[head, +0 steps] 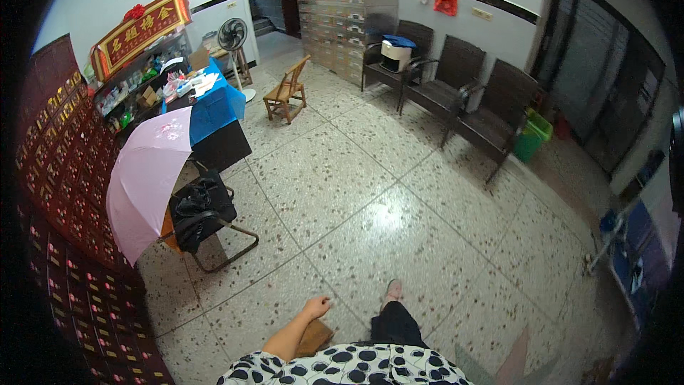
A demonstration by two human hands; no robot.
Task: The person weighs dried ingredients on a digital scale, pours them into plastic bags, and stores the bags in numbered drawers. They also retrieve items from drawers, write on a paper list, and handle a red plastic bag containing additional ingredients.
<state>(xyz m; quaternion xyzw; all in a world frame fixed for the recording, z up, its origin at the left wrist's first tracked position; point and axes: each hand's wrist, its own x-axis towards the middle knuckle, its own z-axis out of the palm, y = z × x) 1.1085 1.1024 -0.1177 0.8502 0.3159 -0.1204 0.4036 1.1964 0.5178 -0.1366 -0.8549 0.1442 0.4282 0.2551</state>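
Observation:
My left hand (317, 307) hangs low at the bottom of the head view, its fingers curled; whether anything is in them cannot be made out. Just beneath that forearm is a brown wooden surface (315, 338), partly hidden by the arm and the spotted shirt. My right hand is out of view. Before me lies a speckled terrazzo floor (352, 214), with one shoe (394, 290) of mine on it. To the left, an open pink umbrella (149, 182) leans by a metal-framed chair (240, 251) that holds a black bag (197, 208).
A blue-covered desk (214, 112), a standing fan (233, 35) and a small bamboo chair (288, 91) stand ahead. Dark armchairs (491, 112) line the right wall beside a green bin (531, 136). Red drawer cabinets (64, 171) run along the left; a folded blue item (636, 256) stands right.

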